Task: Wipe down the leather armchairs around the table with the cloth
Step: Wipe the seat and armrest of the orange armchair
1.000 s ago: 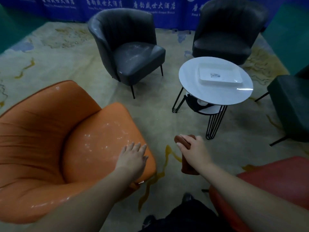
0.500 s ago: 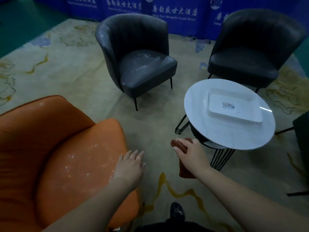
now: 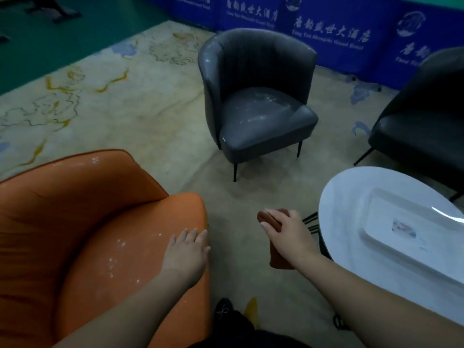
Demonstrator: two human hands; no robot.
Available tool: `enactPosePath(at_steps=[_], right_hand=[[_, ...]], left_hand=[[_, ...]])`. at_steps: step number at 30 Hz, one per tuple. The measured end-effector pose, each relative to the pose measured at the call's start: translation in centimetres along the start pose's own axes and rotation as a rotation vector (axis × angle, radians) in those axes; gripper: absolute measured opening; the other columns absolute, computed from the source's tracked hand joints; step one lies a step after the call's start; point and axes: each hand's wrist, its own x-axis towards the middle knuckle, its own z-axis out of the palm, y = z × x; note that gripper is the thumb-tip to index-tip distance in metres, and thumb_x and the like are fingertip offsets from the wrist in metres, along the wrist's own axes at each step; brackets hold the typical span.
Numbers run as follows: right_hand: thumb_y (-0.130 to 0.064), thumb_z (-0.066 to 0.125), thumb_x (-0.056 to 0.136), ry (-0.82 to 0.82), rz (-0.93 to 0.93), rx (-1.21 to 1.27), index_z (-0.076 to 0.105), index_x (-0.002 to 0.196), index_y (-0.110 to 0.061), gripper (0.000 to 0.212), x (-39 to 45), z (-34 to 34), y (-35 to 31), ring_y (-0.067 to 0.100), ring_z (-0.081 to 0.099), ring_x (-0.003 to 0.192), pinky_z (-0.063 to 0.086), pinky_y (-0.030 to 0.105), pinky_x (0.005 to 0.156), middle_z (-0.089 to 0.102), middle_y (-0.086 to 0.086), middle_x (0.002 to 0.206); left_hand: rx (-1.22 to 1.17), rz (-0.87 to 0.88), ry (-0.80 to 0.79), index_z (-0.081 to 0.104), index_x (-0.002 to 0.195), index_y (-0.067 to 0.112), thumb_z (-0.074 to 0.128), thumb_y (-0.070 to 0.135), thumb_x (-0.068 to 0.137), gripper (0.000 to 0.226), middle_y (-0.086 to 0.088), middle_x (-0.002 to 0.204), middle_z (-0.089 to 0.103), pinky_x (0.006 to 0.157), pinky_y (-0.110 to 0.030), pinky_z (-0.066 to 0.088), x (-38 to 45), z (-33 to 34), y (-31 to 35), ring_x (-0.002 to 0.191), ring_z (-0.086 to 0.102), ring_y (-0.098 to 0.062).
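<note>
Right hand (image 3: 288, 236) is clamped around a folded reddish-brown cloth (image 3: 275, 252), held in the air over the carpet (image 3: 155, 126), between the orange armchair (image 3: 82, 242) and the round white worktop (image 3: 351, 197). The cloth touches no chair. Left hand (image 3: 187, 249) is flat, fingers spread, empty, over the front edge of the orange seat cushion; actual contact cannot be confirmed.

Orange seat shows pale specks and streaks near the left hand. The grey armchair (image 3: 256, 101) across the carpet carries whitish smears on its seat. A darker armchair (image 3: 421, 121) stands at right, partly cut off. A white rectangular tray (image 3: 406, 237) sits on the worktop.

Judgement: cloth is in transit, no wiping stroke in hand; both visible marked seats look as if they need a pass.

Risks:
- Cloth is bunched thick in the fist; a wadded face would likely smear residue, not lift it.
- Moving on to the grey chair would leave the orange seat's specks behind.
- Right forearm is just beside the worktop rim; a wide swing could knock it and shift the tray.
- Light is dim, so streaks on dark leather may be missed.
</note>
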Motion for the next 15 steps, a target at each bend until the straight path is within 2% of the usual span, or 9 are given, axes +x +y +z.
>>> enactPosePath(at_steps=[5,10,12,15], right_hand=[[-0.052,0.060,0.088,0.011,-0.089,0.006,0.058,0.127,-0.042,0.041,6.4,1.0,-3.8,0.018,0.056,0.104,0.044,0.028,0.091,0.045,-0.003,0.116],[-0.054,0.058,0.088,-0.111,-0.170,-0.052,0.056,0.127,-0.045,0.041,12.4,3.1,-7.5,0.019,0.058,0.095,0.047,0.030,0.087,0.040,-0.004,0.113],[-0.055,0.059,0.087,-0.143,-0.240,-0.091,0.057,0.127,-0.045,0.041,15.2,4.1,-9.2,0.021,0.059,0.096,0.045,0.027,0.082,0.041,-0.004,0.112],[-0.054,0.059,0.088,-0.244,-0.363,-0.137,0.057,0.128,-0.044,0.041,19.4,5.8,-12.1,0.022,0.059,0.098,0.045,0.028,0.083,0.042,-0.003,0.113]], left_hand=[[-0.005,-0.068,-0.003,0.013,0.153,0.028,0.020,0.045,0.102,0.055,0.001,0.160,0.016,0.118,-0.044,0.011,4.3,-2.6,-2.8,0.147,0.011,-0.023],[-0.051,-0.195,-0.010,0.015,0.153,0.027,0.021,0.045,0.102,0.054,0.001,0.159,0.019,0.117,-0.043,0.012,6.3,-3.5,-5.3,0.146,0.013,-0.023],[-0.095,-0.274,-0.016,0.015,0.153,0.027,0.021,0.045,0.102,0.054,0.001,0.159,0.018,0.118,-0.043,0.012,7.0,-3.4,-6.4,0.146,0.013,-0.023],[-0.163,-0.414,-0.009,0.015,0.153,0.027,0.021,0.046,0.102,0.054,0.001,0.159,0.018,0.118,-0.043,0.012,7.9,-3.4,-8.3,0.146,0.013,-0.023]])
